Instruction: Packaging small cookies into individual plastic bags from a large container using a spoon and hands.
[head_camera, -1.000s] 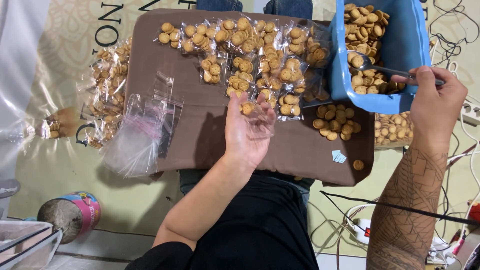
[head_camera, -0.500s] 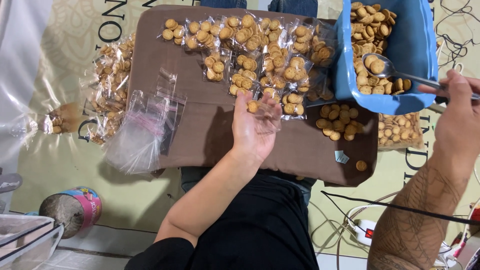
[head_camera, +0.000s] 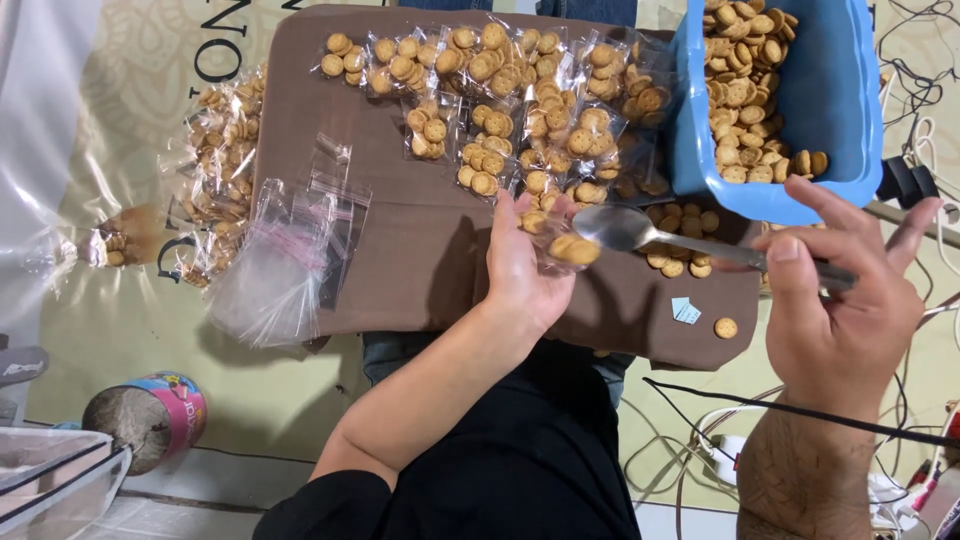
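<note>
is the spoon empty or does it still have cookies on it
Empty. The spoon in the right hand shows a bare, shiny bowl, right beside the small clear bag in the left hand, which has cookies inside.

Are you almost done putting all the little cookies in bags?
Not yet. Many filled bags already lie on the brown board, with more at its left edge. Now the left hand holds a small clear bag with a few cookies in it, and the right hand brings the spoon to its mouth. Still left: the cookies in the blue tub, a loose pile and empty bags.
</note>
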